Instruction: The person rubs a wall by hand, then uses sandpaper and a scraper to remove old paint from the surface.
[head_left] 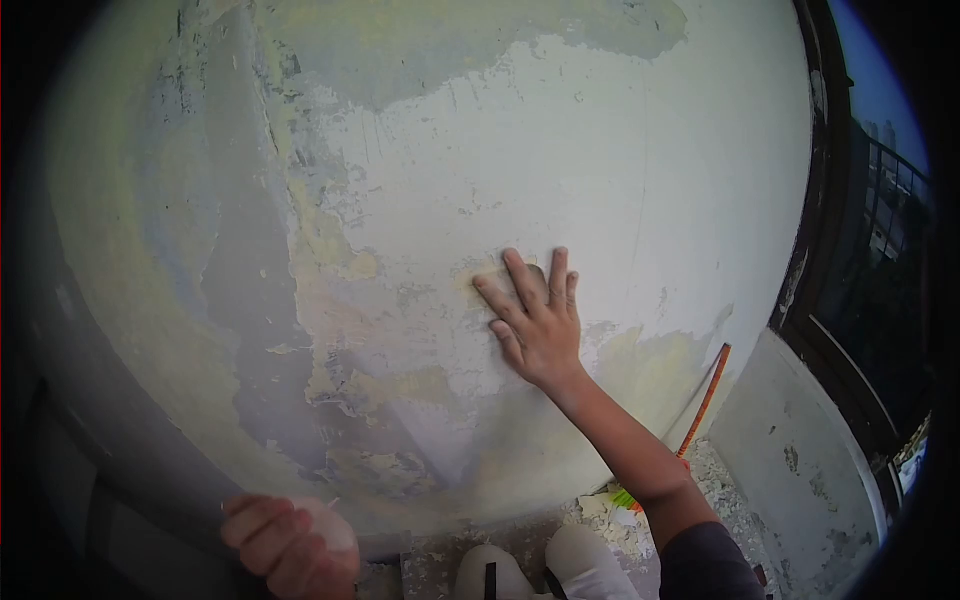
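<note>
My right hand (535, 315) presses flat against a wall (620, 170) of peeling, patchy paint, its fingers spread over a small sheet of sandpaper (500, 283) that shows under the fingertips. Low at the left, my left hand (285, 545) is curled around a pale rounded object (330, 525); what that object is cannot be made out.
An orange-handled tool (706, 398) leans against the wall's lower right. Paint flakes and rubble (720, 480) lie on the floor there. A dark window frame (830, 300) with a railing beyond stands at the right. My white shoes (560, 570) show at the bottom.
</note>
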